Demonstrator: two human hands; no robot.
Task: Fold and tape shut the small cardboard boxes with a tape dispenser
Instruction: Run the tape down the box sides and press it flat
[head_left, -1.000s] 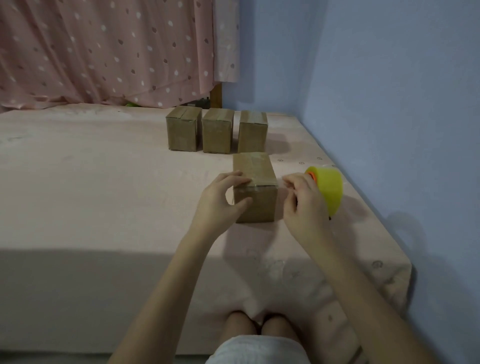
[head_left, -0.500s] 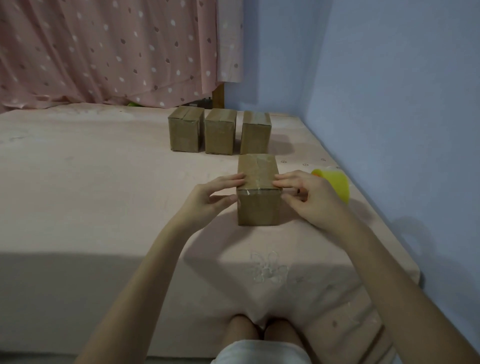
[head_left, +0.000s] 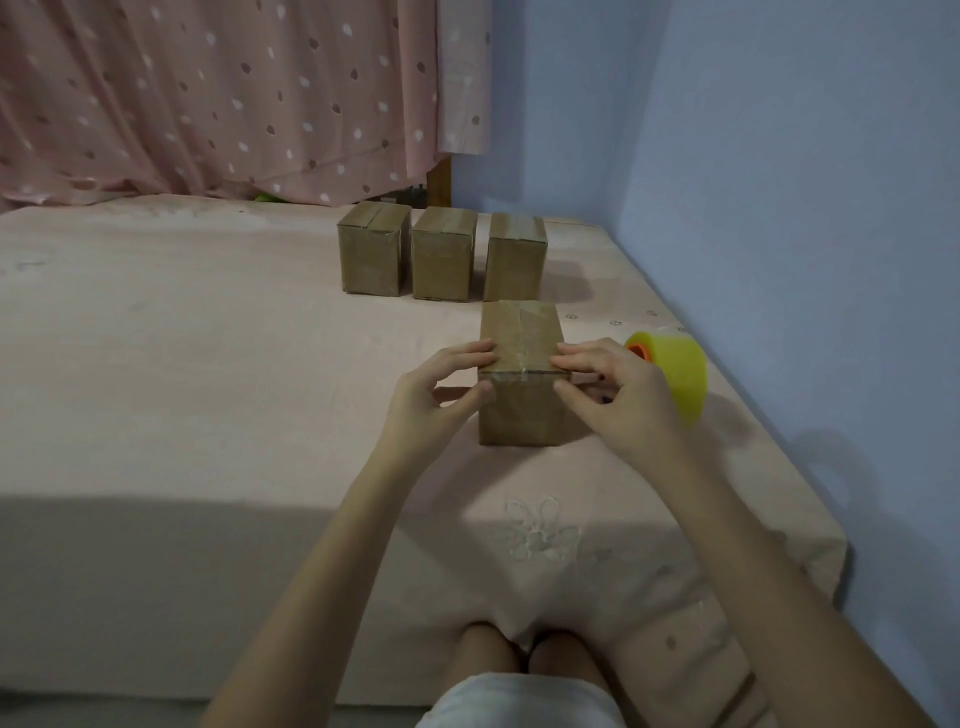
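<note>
Right now both hands clasp the near box (head_left: 521, 384) on the bed (head_left: 208, 364): left hand (head_left: 436, 387) pinches its left top edge, right hand (head_left: 608, 387) its right. Its long axis runs away from the person; the tape dispenser (head_left: 675, 374) lies just beyond the right hand, nearer that side.

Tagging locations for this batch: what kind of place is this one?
Most likely a bedroom at home: boxes sit on a bed with a pink sheet, a spotted pink curtain hangs behind, and a plain blue wall runs alongside.
</note>
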